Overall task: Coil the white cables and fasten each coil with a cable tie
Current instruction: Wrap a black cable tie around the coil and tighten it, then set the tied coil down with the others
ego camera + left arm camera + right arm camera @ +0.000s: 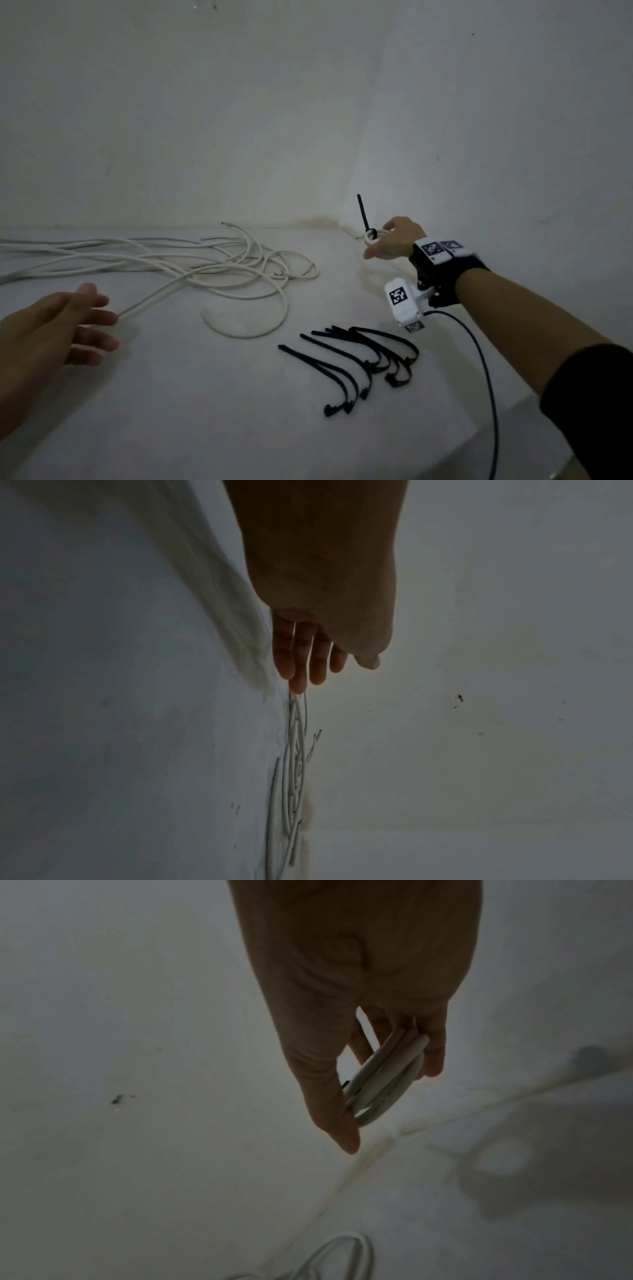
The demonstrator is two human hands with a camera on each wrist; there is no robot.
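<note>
Meanwhile, at a dim white bench (205, 411) set into a corner, a person's right hand (394, 241) reaches toward the back wall with a small tied coil (371, 238) of white cable, its fingers (433, 1053) curled round the loops and thumb alongside, as the right wrist view shows. A black cable tie (363, 214) already cinches that coil, its long tail pointing upward. The left hand (58, 325) stretches out low over the bench with fingers (301, 656) straight and released, holding nothing, the tips at or just above a strand of the loose white cables (212, 270) that sprawl in a tangle across the back left of the surface. A bundle of spare cable ties (363, 359) lies near the front edge, between the two arms. One coil looks finished and is apparently being set aside in the corner, well apart from the tangle; the step in hand seems to be picking the next cable. To do it well, the left hand would best take a single strand near a free end and draw it clear of its neighbours before any winding begins, so the loops stay even and no second cable is dragged along. The finished coil should be placed where its upright tail cannot snag the pile.
</note>
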